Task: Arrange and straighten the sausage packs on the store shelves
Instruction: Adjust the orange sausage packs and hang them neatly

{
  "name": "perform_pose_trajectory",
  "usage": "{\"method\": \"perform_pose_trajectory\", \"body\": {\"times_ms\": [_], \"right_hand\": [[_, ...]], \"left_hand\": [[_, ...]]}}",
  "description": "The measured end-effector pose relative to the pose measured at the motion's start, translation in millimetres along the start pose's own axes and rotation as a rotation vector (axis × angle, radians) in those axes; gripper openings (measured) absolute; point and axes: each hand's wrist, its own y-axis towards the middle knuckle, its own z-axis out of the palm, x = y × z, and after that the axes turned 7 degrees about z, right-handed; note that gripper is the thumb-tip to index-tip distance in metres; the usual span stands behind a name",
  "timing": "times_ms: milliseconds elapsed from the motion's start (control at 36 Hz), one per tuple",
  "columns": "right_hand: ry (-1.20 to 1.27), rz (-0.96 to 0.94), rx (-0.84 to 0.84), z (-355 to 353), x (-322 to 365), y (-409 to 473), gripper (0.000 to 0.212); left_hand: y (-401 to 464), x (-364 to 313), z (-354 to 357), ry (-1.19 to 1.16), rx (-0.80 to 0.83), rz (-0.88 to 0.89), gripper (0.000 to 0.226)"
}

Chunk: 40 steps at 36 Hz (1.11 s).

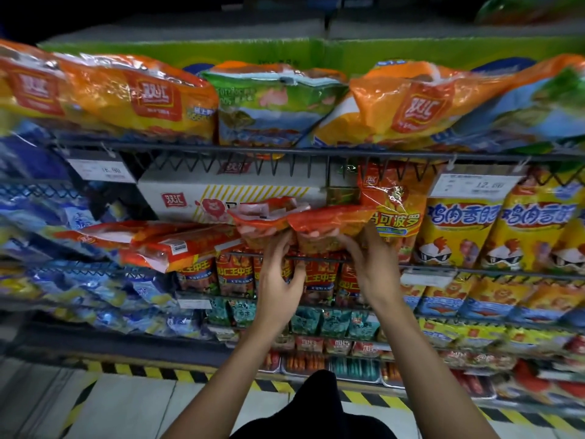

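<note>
We reach both bare forearms up and forward, our left hand [278,267] and right hand [367,258] side by side, fingers curled upward in a grip.

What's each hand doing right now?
Left hand: grips an orange-red sausage pack from below.
Right hand: grips the neighbouring orange-red pack from below.

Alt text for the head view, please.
Both hands, left hand and right hand, grip orange-red sausage packs at the middle wire shelf. A white carton sits behind them, yellow chicken sausage packs to the right.
</note>
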Motion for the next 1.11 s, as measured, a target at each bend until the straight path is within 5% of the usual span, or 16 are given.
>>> {"method": "perform_pose_trajectory", "body": {"times_ms": [500, 778, 1028, 1111], "right_hand": [[-0.043, 0.031, -0.014, 4.3, 2.7, 12.4, 0.034], [0.066, 0.033, -0.035, 8.4, 3.7, -1.1, 0.023], [0.244, 0.132, -0.169, 9.6, 13.1, -39.0, 0.004], [0.377, 0.219, -0.270, 5.5, 16.0, -49.8, 0.019]], "left_hand": [[15.9, 12.6, 14.9, -0.067, 0.090, 0.105, 0.071], [8.9, 15.6, 6.8, -0.082, 0.031, 0.103, 0.061], [-21.1, 12.5, -5.7, -0.139, 0.066, -0.048, 0.054], [-31.4, 16.1, -6.8, -0.132, 0.094, -0.189, 0.042]]}}
